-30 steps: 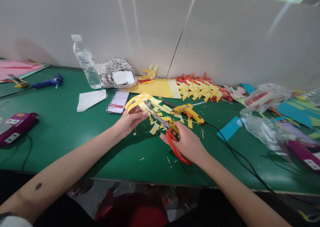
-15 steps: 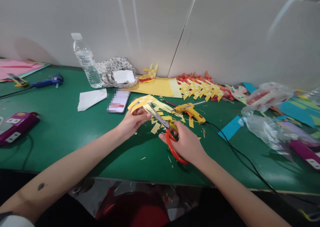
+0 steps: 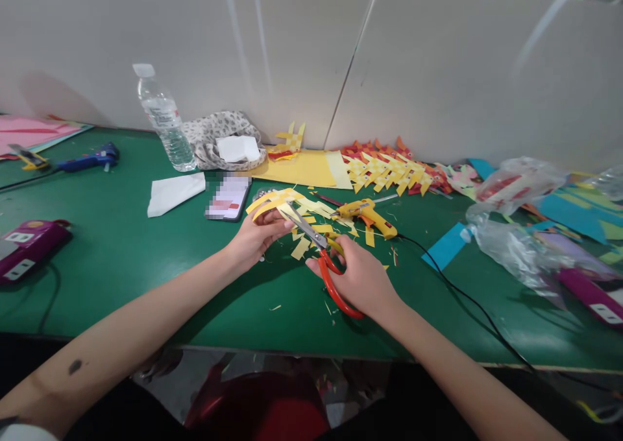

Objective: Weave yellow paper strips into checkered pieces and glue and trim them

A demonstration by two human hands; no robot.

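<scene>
My left hand [image 3: 257, 238] pinches a woven piece of yellow paper strips [image 3: 273, 201] between thumb and fingers, above the green table. In my right hand [image 3: 363, 275] are red-handled scissors [image 3: 335, 285], with fingers wrapped round the grips. Their metal blades point up and left and reach the paper's edge by my left fingertips. Whether the blades are fully closed on the paper is hard to make out. Below lie cut yellow paper scraps [image 3: 300, 248]. Just right of the scraps rests a yellow glue gun [image 3: 367, 215] with a black cord.
A phone [image 3: 228, 198], a white paper sheet [image 3: 175, 193] and a water bottle [image 3: 165, 120] stand left of my hands. Finished-looking woven yellow paper fish [image 3: 389, 172] line the wall. Plastic bags [image 3: 516, 250] and blue paper [image 3: 444, 246] lie right; a purple power strip [image 3: 34, 250] sits far left.
The whole view has shifted slightly, so things appear a little further left. Both hands keep nearly the same pose on the paper and scissors.
</scene>
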